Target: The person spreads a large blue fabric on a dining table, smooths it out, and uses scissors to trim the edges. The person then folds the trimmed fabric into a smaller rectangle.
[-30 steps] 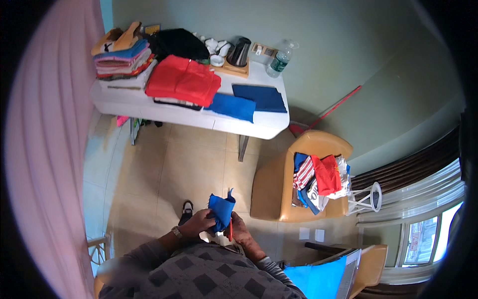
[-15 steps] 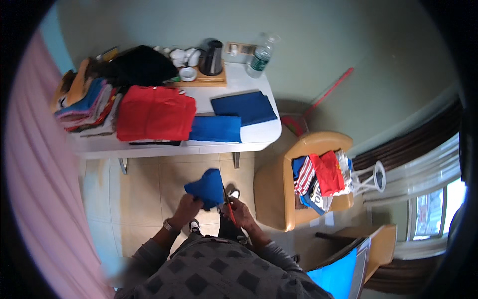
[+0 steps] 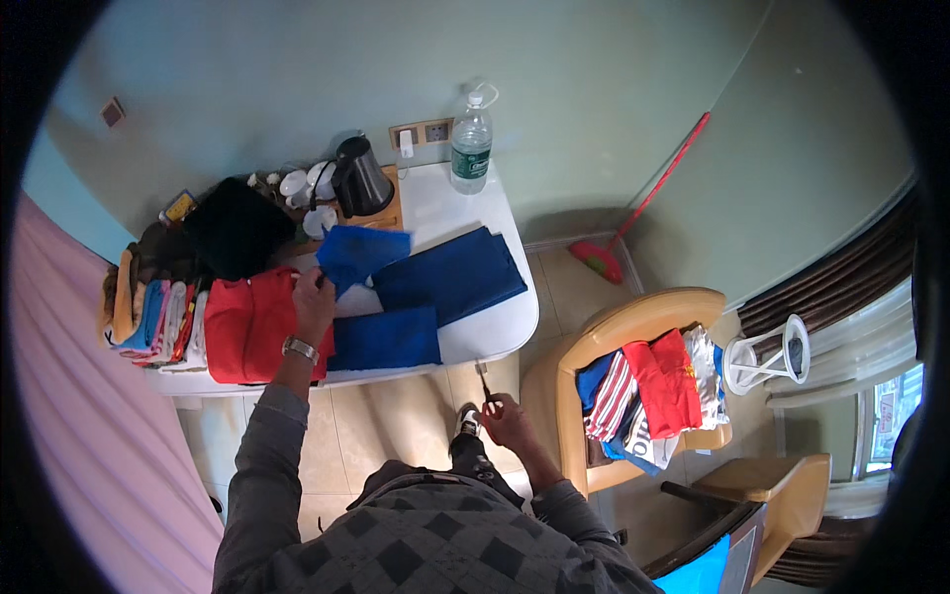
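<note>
My left hand (image 3: 315,309) is stretched over the white table (image 3: 435,203), its fingers closed on a small piece of blue cloth (image 3: 358,255). The cloth hangs beside the dark kettle (image 3: 362,178). Below the table's front edge, my right hand (image 3: 508,424) holds scissors (image 3: 484,382), blades pointing toward the table; the fingers partly cover the handles. Close to the left hand lies folded red cloth (image 3: 247,332). To its right are a flat blue cloth (image 3: 391,338) and a larger dark blue folded cloth (image 3: 455,277).
Folded clothes (image 3: 158,307) are stacked at the table's left end, near a black cloth (image 3: 237,228). A large water bottle (image 3: 472,148) stands at the back. On the right, a tan armchair (image 3: 554,396) holds several garments (image 3: 661,381). A red broom (image 3: 643,213) leans against the wall.
My left hand has carried the blue cloth from in front of my body up over the table. The right hand has moved slightly right, the scissors now apart from the cloth.
</note>
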Tool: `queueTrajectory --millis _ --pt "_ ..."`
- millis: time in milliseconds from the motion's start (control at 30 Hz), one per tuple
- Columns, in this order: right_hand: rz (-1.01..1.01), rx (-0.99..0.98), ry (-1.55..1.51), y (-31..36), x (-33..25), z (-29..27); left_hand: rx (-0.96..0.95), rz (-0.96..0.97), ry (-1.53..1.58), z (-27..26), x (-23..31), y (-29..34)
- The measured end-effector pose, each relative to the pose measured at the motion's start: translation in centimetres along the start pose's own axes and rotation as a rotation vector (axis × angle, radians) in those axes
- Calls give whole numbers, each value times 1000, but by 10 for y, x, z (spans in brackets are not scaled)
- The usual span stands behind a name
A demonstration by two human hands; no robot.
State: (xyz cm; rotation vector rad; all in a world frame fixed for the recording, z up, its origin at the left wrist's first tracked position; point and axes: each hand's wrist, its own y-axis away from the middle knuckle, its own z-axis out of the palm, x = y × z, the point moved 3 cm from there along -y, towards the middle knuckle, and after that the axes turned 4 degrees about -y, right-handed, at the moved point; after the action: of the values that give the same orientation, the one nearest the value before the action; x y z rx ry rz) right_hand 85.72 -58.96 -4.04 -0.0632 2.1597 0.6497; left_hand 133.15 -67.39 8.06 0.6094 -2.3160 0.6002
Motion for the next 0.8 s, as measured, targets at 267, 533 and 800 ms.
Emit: queueTrajectory --millis 267,533,800 --pt "-125 111 -24 -66 -42 -67 27 50 -509 43 -61 -46" --pt "-388 110 170 -188 -126 -62 -220 396 -76 75 41 52" --pt "-443 96 483 -391 -234 9 -552 168 271 42 34 83"
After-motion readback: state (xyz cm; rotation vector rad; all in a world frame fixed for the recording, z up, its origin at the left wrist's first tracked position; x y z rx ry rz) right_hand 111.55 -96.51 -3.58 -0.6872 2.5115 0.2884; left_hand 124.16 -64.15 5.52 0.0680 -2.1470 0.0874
